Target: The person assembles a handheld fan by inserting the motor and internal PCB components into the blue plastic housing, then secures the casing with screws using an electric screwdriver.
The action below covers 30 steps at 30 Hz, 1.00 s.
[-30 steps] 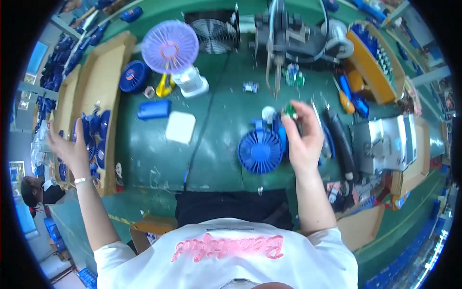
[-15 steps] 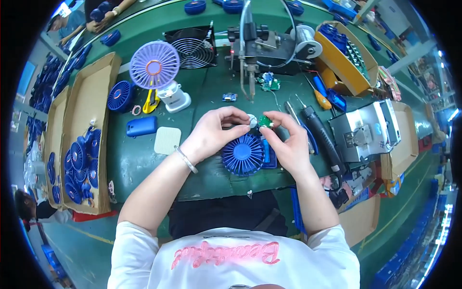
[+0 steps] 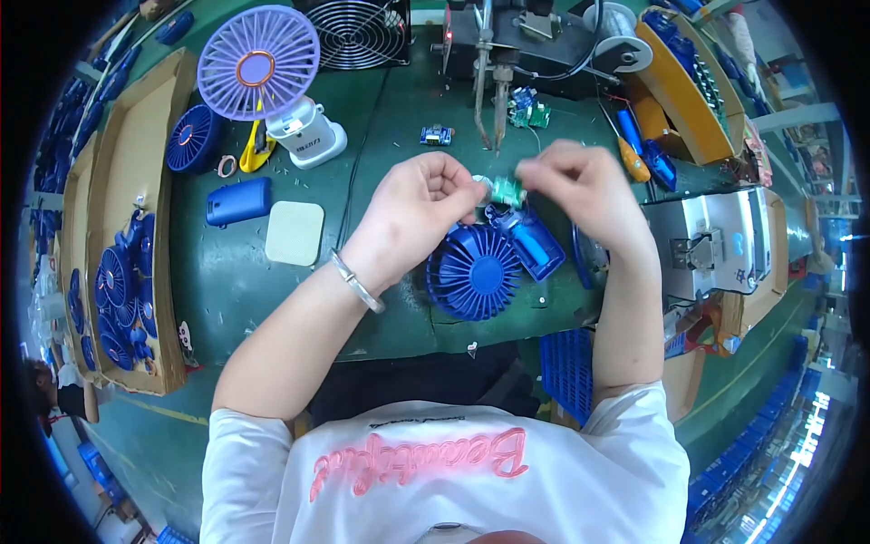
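My left hand is closed in a pinch on a small whitish round part at its fingertips. Against that part sits a small green circuit board. Beside the board's right edge, my right hand has its thumb and fingers pinched together, slightly blurred; whether they grip anything, such as a thin wire, I cannot make out. Under the hands lies a blue handheld fan, its round grille toward me. Its opened handle points up and right and shows a blue cylindrical cell.
A soldering stand with downward tips rises beyond my hands, a solder spool beside it. Left stand a purple fan, a blue case, a pale square pad and a cardboard tray. A metal device stands right.
My right hand has drawn back from the circuit board, its fingers now curled. The blue fan has turned, showing more of its open handle. The whole view has shifted nearer the bench.
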### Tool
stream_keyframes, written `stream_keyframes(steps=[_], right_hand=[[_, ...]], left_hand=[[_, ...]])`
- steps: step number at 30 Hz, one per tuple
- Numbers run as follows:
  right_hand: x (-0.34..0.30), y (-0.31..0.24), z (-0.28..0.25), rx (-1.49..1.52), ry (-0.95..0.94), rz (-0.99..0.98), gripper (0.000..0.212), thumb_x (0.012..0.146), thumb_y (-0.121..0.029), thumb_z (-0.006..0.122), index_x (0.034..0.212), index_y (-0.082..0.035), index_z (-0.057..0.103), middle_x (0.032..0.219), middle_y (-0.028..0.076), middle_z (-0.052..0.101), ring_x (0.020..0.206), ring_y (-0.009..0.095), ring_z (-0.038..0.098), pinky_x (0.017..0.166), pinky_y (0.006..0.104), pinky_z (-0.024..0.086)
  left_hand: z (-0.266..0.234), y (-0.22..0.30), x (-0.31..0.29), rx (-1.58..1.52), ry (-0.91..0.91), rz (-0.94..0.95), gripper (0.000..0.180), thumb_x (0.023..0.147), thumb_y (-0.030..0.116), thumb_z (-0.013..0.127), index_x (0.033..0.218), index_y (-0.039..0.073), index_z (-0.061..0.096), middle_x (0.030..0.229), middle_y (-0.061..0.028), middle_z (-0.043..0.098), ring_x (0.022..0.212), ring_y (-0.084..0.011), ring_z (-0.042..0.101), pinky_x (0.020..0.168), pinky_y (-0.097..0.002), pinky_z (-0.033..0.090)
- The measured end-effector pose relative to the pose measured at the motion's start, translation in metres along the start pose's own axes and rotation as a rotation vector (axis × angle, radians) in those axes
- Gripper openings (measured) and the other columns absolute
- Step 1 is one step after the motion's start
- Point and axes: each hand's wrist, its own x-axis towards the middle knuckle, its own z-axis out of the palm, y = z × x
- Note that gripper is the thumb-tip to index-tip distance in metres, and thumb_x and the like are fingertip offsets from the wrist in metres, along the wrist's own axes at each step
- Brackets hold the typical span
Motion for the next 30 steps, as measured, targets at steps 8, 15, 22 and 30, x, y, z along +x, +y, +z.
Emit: stream_keyframes(steps=[8,15,22,30], right_hand=[[0.023,0.018,0.02,-0.52,0.408,-0.042,0.015,0.078,-0.017,0.071,0.082,-0.003,0.069,0.077,0.012,0.061,0.072,0.028,0.061,0.067,0.0382,0.049],[0.001,0.002,0.022,0.107,0.302,0.076,0.011,0.082,-0.007,0.069,0.09,0.0,0.069,0.079,0.004,0.065,0.067,0.008,0.058,0.064,0.0228,0.047],[-0.011,-0.004,0.024,0.371,0.199,-0.103,0.009,0.083,-0.001,0.069,0.092,0.002,0.068,0.081,0.001,0.066,0.073,0.005,0.059,0.066,0.0175,0.046],[-0.01,0.0,0.034,0.217,0.339,-0.341,0.006,0.08,0.001,0.071,0.084,0.0,0.067,0.074,0.001,0.065,0.063,0.003,0.057,0.053,0.0155,0.04]], left_hand=[[-0.004,-0.005,-0.007,-0.114,-0.012,0.004,0.015,0.089,0.014,0.067,0.091,0.004,0.057,0.08,0.0001,0.061,0.075,-0.0071,0.058,0.071,-0.02,0.045],[-0.003,-0.012,-0.006,-0.163,0.08,0.024,0.016,0.089,0.015,0.066,0.094,0.003,0.058,0.083,-0.0008,0.062,0.072,-0.0063,0.053,0.067,-0.0191,0.042],[-0.003,-0.01,-0.004,-0.149,0.149,0.026,0.019,0.09,0.018,0.065,0.095,0.001,0.059,0.085,-0.0031,0.063,0.071,-0.0063,0.052,0.067,-0.0185,0.042],[0.0,-0.006,-0.007,-0.119,0.137,0.0,0.016,0.089,0.018,0.064,0.093,0.002,0.06,0.082,-0.0026,0.063,0.07,-0.0063,0.05,0.068,-0.0188,0.041]])
